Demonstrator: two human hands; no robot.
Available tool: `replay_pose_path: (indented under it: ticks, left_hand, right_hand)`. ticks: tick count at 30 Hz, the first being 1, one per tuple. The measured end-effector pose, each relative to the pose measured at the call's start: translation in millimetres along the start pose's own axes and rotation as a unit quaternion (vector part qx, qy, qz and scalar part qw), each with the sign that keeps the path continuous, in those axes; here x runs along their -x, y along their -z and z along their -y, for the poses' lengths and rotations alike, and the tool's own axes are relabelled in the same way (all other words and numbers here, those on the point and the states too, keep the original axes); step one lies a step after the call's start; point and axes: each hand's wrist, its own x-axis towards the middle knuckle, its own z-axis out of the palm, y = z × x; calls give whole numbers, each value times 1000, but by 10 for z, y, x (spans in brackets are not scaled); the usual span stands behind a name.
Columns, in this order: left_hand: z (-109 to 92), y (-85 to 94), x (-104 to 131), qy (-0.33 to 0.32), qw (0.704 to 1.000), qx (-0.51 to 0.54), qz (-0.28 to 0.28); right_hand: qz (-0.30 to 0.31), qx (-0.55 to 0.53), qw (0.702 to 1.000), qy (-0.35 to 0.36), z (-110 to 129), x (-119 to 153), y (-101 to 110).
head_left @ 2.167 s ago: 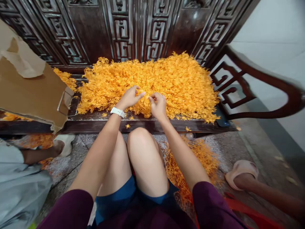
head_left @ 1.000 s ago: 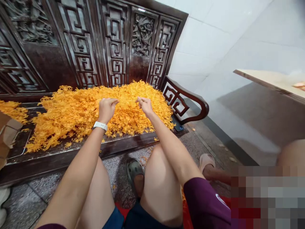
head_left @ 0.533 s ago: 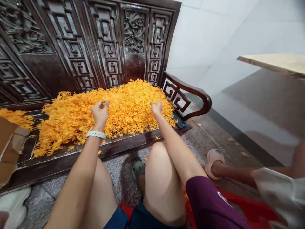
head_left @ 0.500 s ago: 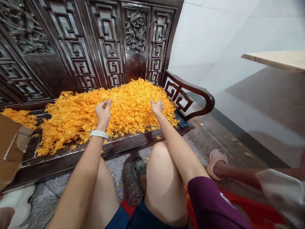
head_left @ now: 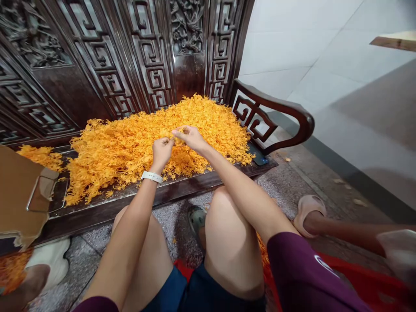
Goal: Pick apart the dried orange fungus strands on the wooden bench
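A wide heap of small orange frilly pieces (head_left: pixel 130 143), like plastic flower parts, covers much of the seat of a dark carved wooden bench (head_left: pixel 182 184). Over the middle of the heap, my left hand (head_left: pixel 162 152) is closed in a pinch; what sits in its fingertips blends with the orange behind. My right hand (head_left: pixel 192 138) meets it fingertip to fingertip, thumb and fingers closed around a small orange piece (head_left: pixel 182 129). A pale watch band is on my left wrist.
A torn cardboard box (head_left: pixel 24 190) stands at left beside a bent metal wire handle (head_left: pixel 32 201). A dark phone (head_left: pixel 261 160) lies near the bench's armrest (head_left: pixel 286 112). Other people's feet flank me, one in a pale clog (head_left: pixel 308 212). A board edge (head_left: pixel 393 42) juts in at upper right.
My hands were well apart over the heap; they have come together at its middle, left hand moving right and right hand moving left. The camera view has also shifted slightly.
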Motion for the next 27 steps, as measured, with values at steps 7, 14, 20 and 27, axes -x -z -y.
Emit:
replay_pose_path:
  ticks: [7, 14, 20, 27]
  left_hand:
    - [-87, 225, -22, -83, 978, -193, -8]
    - [-282, 198, 44, -111, 947, -300, 27]
    - [-410, 133, 296, -183, 903, -385, 52]
    - [-416, 311, 321, -214, 863, -455, 55]
  right_hand:
    - [-113, 53, 991, 37, -115, -64, 234]
    - [-169, 196, 963, 69, -153, -185, 410]
    - [-153, 379, 909, 84, -155, -99, 548]
    - [-149, 324, 931, 81, -89, -176, 373]
